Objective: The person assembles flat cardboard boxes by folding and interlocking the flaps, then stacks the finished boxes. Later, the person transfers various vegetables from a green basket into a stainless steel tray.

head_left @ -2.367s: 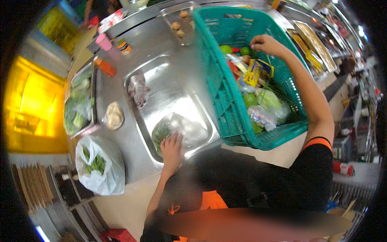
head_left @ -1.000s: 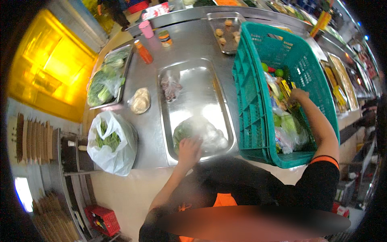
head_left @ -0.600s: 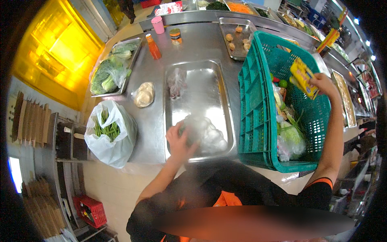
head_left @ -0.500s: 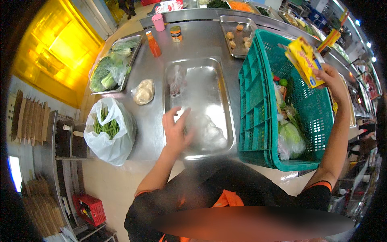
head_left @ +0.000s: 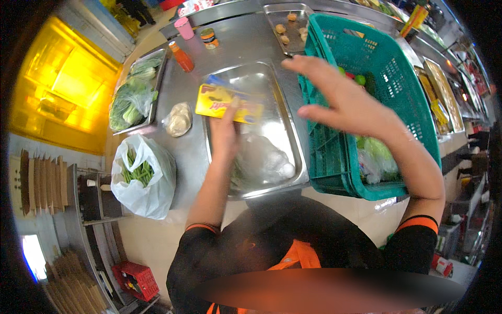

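Observation:
My left hand [head_left: 225, 131] is closed round a yellow box [head_left: 209, 102] with red and blue print, held over the steel tray [head_left: 273, 94] in front of me. Below it in that tray lies a clear plastic bag [head_left: 261, 157] with white round things inside; their kind is hard to make out. My right hand [head_left: 348, 102] is empty, thumb and fingers apart, above the near-left side of a green plastic crate [head_left: 392, 73]. Inside the crate are green limes [head_left: 360, 79] and a bagged leafy vegetable [head_left: 380, 154]; my right arm hides part of the contents.
Left of the tray stand a white bag [head_left: 162, 183] of green beans, a bagged pale lump [head_left: 179, 119] and a tray of leafy greens [head_left: 128, 102]. Farther back are a red sauce bottle [head_left: 181, 57], a jar [head_left: 209, 38], a pink cup [head_left: 184, 28] and an onion tray [head_left: 274, 44].
The yellow box has passed from my right hand above the crate to my left hand above the tray. My right hand has let go and moved left. The view has shifted slightly.

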### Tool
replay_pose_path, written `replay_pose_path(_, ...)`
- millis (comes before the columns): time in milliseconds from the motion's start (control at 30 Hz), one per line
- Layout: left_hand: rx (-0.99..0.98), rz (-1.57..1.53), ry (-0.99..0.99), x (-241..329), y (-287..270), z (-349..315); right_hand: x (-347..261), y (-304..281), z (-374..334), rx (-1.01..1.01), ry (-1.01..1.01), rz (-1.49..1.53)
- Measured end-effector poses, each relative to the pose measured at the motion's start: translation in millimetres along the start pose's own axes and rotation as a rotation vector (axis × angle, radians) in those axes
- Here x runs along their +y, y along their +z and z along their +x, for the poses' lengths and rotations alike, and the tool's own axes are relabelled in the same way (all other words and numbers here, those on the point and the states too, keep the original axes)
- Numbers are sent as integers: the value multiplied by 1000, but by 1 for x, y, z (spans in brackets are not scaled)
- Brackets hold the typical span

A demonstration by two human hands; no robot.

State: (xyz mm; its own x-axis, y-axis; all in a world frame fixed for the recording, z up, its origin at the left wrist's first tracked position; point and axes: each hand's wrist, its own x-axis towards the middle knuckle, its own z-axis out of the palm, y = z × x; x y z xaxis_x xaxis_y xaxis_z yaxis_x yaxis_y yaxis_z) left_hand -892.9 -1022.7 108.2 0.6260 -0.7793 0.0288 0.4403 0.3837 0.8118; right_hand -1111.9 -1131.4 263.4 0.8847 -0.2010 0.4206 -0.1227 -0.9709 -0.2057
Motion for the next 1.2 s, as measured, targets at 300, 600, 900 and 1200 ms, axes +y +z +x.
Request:
replay_pose_path(300, -393, 1745, 171, -36, -134, 60, 162, -50, -93, -306, 636, -91)
replay_pose_path(600, -859, 2000, -52, -56, -142, 51, 262, 50, -123, -739, 806, -152)
replay_pose_path(900, -594, 1660, -27, -21, -142, 24, 285, 83, -135, -284, 887, -273)
replay_pose_path(1200, -373, 1395, 90, -35, -148, 6, 262, 74, -167, -769, 950, 352)
